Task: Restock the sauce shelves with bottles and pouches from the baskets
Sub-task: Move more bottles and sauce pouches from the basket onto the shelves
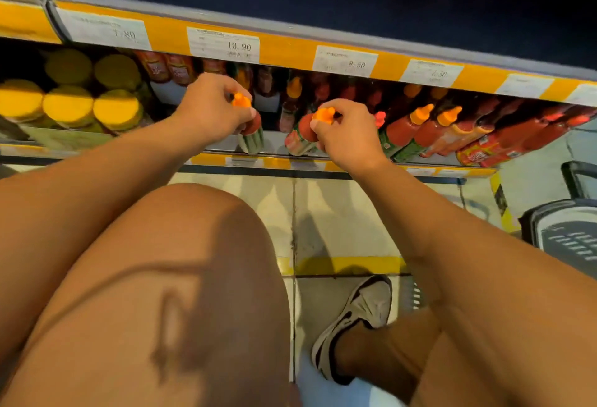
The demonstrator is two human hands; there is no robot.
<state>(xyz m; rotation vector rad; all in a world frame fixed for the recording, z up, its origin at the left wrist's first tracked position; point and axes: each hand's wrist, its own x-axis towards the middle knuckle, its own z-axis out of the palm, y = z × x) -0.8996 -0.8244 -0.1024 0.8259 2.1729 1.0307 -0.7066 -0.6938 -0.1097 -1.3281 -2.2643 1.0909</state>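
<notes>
Crouching before the lower sauce shelf, I have both hands engaged, each on one red sauce bottle. My left hand pinches the orange cap of the left bottle; my right hand grips the neck and cap of the right bottle. Both bottles stand at the shelf's front edge, in a gap between the yellow-lidded jars and the stocked row of bottles to the right.

Progress, as I judge it: the right section appears largely filled, several rows deep. The stretch behind my hands shows bare shelf floor between bottles, so stock is outstanding there. A dark basket sits on the floor to my right; its contents are out of sight, so remaining quantity is undetermined. No pouches are visible.
</notes>
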